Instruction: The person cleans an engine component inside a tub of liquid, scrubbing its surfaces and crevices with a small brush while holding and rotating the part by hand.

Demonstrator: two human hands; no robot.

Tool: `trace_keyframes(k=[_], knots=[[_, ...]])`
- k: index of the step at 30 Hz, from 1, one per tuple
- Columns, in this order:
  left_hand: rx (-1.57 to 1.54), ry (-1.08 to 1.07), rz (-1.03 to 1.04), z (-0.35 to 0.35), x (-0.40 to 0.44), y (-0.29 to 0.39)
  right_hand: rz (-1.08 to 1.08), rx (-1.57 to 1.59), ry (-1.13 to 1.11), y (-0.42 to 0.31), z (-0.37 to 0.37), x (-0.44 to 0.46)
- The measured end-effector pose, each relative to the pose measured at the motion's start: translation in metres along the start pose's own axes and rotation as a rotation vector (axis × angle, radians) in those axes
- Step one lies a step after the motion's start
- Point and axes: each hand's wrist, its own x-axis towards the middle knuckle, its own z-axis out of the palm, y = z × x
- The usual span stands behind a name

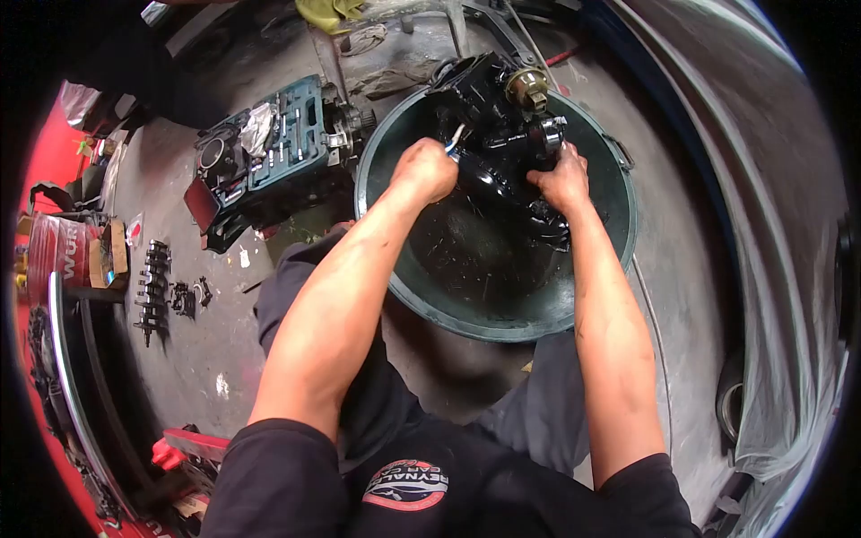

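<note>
Grey floor (211, 350) surrounds a tub (538, 303); left hand (426, 170) curled, right hand (567, 182) thumb-out.

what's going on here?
A person is working on an oily black part in a tub. The left hand grips a small tool, perhaps a brush, at the part; the right hand is on the part's other side. An open tool case sits to the left, and a crankshaft is on the floor.

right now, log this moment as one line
left hand: holding slim tool | right hand: touching black assembly | green tub: beneath assembly
</note>
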Motion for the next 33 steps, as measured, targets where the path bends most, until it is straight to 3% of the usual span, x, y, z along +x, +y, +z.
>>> trace_keyframes(k=[3, 5, 7, 8, 10, 14, 16, 19, 20, 24, 27, 31, 33], knots=[[0.65, -0.336, 0.332, -0.011, 0.009, 0.026, 0.002, -0.01, -0.007, -0.002, 0.001, -0.007], [-0.072, -0.252, -0.075, -0.02, -0.022, 0.041, 0.047, -0.031, -0.001, -0.01, 0.002, -0.013], [-0.627, 0.023, -0.298, -0.017, -0.044, 0.05, 0.1, 0.006, 0.003, -0.018, -0.001, -0.017], [-0.58, 0.096, -0.249, 0.001, -0.041, 0.045, 0.089, -0.003, 0.018, -0.014, 0.003, -0.014], [-0.283, 0.025, -0.064, -0.014, -0.055, 0.031, 0.074, -0.024, 0.038, -0.012, 0.006, -0.013], [-0.352, 0.034, -0.147, -0.056, -0.084, 0.031, 0.071, -0.061, 0.064, -0.015, 0.008, -0.009], [-0.41, 0.062, -0.201, -0.059, -0.085, 0.026, 0.088, -0.061, 0.069, -0.014, 0.009, -0.008], [-0.547, 0.175, -0.119, -0.049, -0.064, 0.02, 0.082, -0.042, 0.077, -0.009, 0.01, 0.001], [-0.482, 0.207, -0.192, -0.046, -0.061, 0.026, 0.059, -0.054, 0.077, -0.002, 0.013, 0.003], [-0.788, 0.255, -0.276, -0.038, -0.056, 0.037, 0.039, -0.025, 0.061, 0.0, 0.006, -0.001], [-0.642, 0.26, -0.126, -0.01, -0.051, 0.04, 0.098, 0.02, 0.037, 0.003, 0.003, 0.002], [-0.63, 0.251, -0.105, -0.017, -0.052, 0.04, 0.132, -0.001, 0.076, 0.011, 0.007, 0.004], [-0.706, 0.367, -0.176, -0.021, -0.048, 0.042, 0.121, 0.003, 0.077, 0.009, 0.003, 0.001]])
